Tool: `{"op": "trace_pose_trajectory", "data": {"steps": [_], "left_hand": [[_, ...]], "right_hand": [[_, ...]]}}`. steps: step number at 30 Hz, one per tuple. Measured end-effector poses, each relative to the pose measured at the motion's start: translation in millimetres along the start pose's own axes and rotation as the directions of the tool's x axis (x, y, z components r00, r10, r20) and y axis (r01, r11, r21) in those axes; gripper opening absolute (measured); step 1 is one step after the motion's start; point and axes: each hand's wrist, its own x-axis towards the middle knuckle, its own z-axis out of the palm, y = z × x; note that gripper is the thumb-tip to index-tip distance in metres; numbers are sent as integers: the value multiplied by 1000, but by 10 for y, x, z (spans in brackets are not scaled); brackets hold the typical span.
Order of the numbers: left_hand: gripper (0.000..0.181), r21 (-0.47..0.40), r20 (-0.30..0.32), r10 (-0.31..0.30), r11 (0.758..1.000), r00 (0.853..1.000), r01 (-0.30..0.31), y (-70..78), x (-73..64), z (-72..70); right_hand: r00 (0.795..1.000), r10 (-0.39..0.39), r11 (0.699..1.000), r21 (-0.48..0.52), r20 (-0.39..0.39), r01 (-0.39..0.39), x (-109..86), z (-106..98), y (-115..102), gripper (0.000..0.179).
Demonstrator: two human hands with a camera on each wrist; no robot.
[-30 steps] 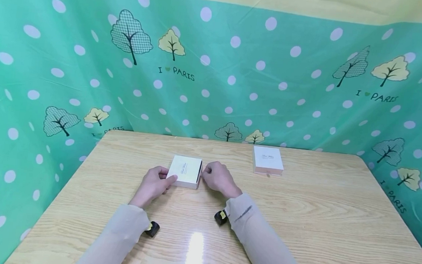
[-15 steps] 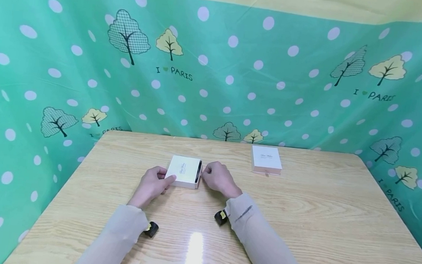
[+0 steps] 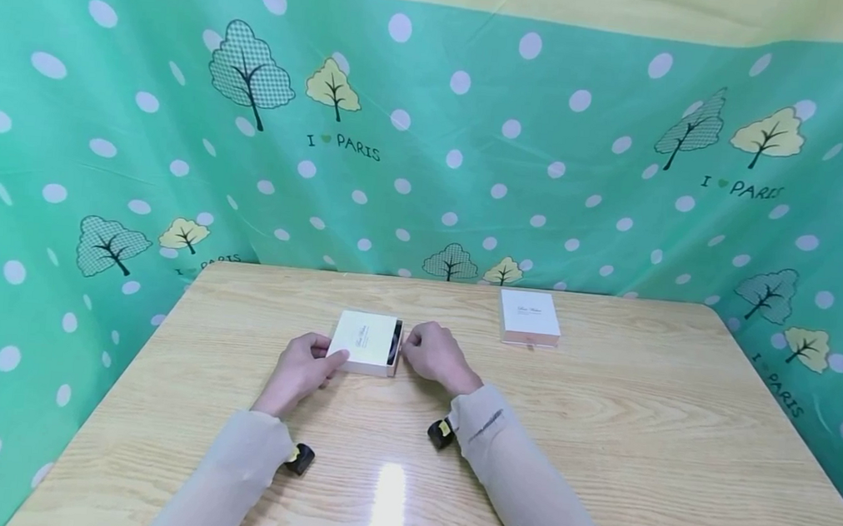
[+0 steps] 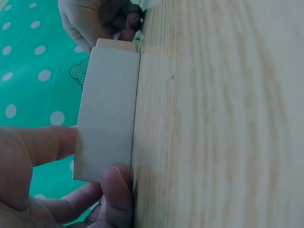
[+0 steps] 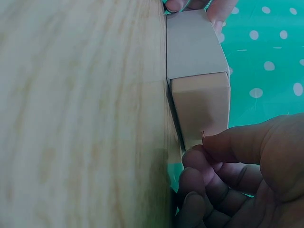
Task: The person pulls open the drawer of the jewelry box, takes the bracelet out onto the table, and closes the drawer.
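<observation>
A small white drawer-style box [image 3: 362, 340] with printed lettering on its lid lies on the table, left of centre. My left hand [image 3: 299, 369] grips the outer sleeve at its left end, thumb on the top near edge. From the right end protrudes a pinkish inner drawer [image 5: 202, 104], with something dark [image 3: 394, 342] showing in the gap. There my right hand [image 3: 436, 354] pinches a tiny pull tab [image 5: 203, 134] between thumb and index finger; most of the tab is hidden by the fingertips.
A second white box [image 3: 530, 314] with a pinkish front, seemingly alike, stands near the table's back edge, right of centre. Behind the wooden table [image 3: 602, 429] hangs a green dotted curtain [image 3: 364, 233].
The drawer is further out of the sleeve, so the dark gap at the right end has widened. My left hand and the sleeve have shifted slightly left; both grips are the same.
</observation>
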Motion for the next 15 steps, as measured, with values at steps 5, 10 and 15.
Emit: {"op": "trace_pose_trajectory", "data": {"steps": [5, 10, 15], "left_hand": [[39, -8, 0, 5, 1000, 1000, -5, 1, 5, 6], [39, -6, 0, 3, 1000, 1000, -3, 6, -1, 8], [41, 3, 1, 1, 1000, 1000, -1, -5, 4, 12]], "right_hand": [[1000, -6, 1000, 8, -3, 6, -6, -9, 4, 24], [1000, -18, 1000, 3, -12, 18, -9, -12, 13, 25], [1000, -4, 1000, -1, -13, 4, -5, -11, 24, 25]]}}
